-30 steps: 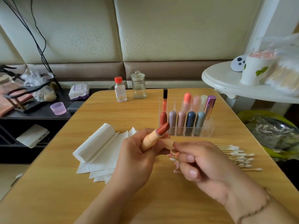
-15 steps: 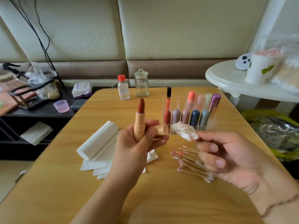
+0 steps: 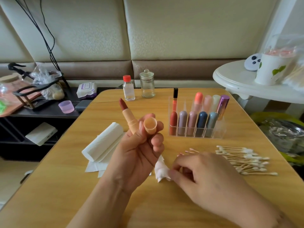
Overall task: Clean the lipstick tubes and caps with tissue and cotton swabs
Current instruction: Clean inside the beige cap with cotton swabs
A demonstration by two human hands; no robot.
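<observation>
My left grip (image 3: 139,145) holds the peach open lipstick tube (image 3: 129,116) and its peach cap (image 3: 150,125). At four o'clock, my right grip (image 3: 205,175) pinches a crumpled white tissue (image 3: 162,171) on the wooden table (image 3: 65,186).

Clear bottle with red cap (image 3: 128,88) beside lidded glass jar (image 3: 147,83) at far edge of wooden table (image 3: 49,186). Wet-wipes pack (image 3: 86,90), lilac cup (image 3: 66,106) on dark shelf (image 3: 41,111). Paper cup (image 3: 271,69) on white round table (image 3: 238,83).
</observation>
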